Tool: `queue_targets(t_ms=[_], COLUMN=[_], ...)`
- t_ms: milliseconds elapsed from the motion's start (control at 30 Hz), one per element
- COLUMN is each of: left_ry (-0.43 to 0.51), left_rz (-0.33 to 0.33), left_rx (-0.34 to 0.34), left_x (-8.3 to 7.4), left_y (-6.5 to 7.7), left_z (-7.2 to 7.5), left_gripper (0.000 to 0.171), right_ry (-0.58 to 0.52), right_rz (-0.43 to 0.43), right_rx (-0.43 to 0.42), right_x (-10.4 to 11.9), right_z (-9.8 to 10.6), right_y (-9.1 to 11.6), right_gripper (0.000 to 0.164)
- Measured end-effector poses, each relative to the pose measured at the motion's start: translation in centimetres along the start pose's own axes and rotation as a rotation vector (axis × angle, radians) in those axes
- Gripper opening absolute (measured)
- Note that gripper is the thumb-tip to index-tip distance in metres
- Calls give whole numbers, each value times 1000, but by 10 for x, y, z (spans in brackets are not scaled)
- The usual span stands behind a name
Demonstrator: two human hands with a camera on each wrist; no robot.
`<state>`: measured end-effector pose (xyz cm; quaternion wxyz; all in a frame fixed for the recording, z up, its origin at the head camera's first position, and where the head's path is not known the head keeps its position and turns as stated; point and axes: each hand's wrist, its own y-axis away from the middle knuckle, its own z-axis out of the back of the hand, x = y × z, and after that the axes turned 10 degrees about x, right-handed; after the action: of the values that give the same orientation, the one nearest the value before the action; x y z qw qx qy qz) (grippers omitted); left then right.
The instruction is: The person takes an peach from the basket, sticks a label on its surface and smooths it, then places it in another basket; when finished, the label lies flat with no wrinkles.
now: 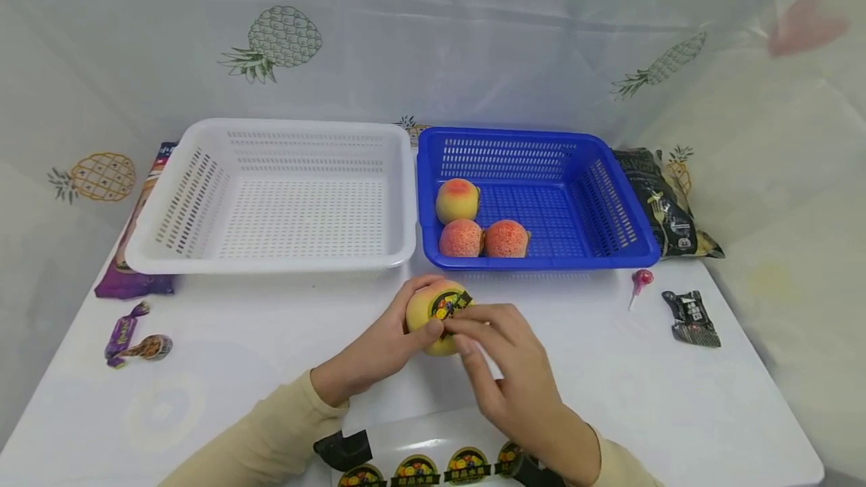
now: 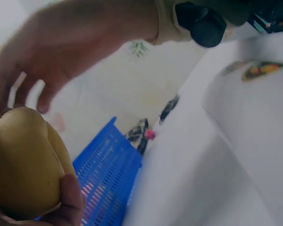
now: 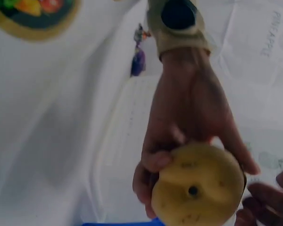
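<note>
My left hand [image 1: 375,344] grips a yellow peach [image 1: 417,312] above the table, in front of the two baskets. A round black and gold fruit sticker [image 1: 445,302] lies on the peach's upper side. My right hand [image 1: 521,367] reaches in from the right, its extended fingers touching the sticker's lower edge, with the thumb apart from them. The right wrist view shows the peach's underside [image 3: 212,174] with a small dark hole, the left fingers around it. In the left wrist view the sticker is mostly hidden behind the peach [image 2: 23,165].
A sheet of stickers [image 1: 426,431] lies at the front edge. Behind stand a white basket [image 1: 271,267] and a blue basket [image 1: 561,263] holding three peaches [image 1: 461,237]. Wrapped candies [image 1: 123,333] lie left; a lollipop [image 1: 642,277] and black packet [image 1: 693,318] lie right.
</note>
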<state>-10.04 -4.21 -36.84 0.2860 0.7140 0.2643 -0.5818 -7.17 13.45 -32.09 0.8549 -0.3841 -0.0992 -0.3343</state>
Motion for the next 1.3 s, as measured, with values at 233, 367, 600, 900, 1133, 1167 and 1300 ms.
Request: queue_targets(t_ms=[233,367,600,900,1133,1167,1300], left_ry=[-15,-84,-96,-53,88,93,85], left_rz=[-8,-38,-71,-10,119,126,111], left_rx=[-6,15,4,-28,-165,-189,-241], left_x=[0,3,0,3,4,4,3], left_y=[1,2,1,0,-5,-6,-8], left_z=[-4,-6,-13,-12,-11,-12,-15], left_gripper=[54,56,59,53,46,46,42], right_ry=[-214,-301,-529,-633,-412,-398,-374], right_rz=[-393,-491,-503,-547,-484,-471,-433], right_rx=[162,304,439,341,391,398,406], right_x=[-20,-23,-23,-44,-40,-39,-38], right_z=[5,4,16,-5,-12,-13,-13], right_y=[0,-2,-11,7,7,7,6], right_gripper=[36,44,26,11,26,29,34])
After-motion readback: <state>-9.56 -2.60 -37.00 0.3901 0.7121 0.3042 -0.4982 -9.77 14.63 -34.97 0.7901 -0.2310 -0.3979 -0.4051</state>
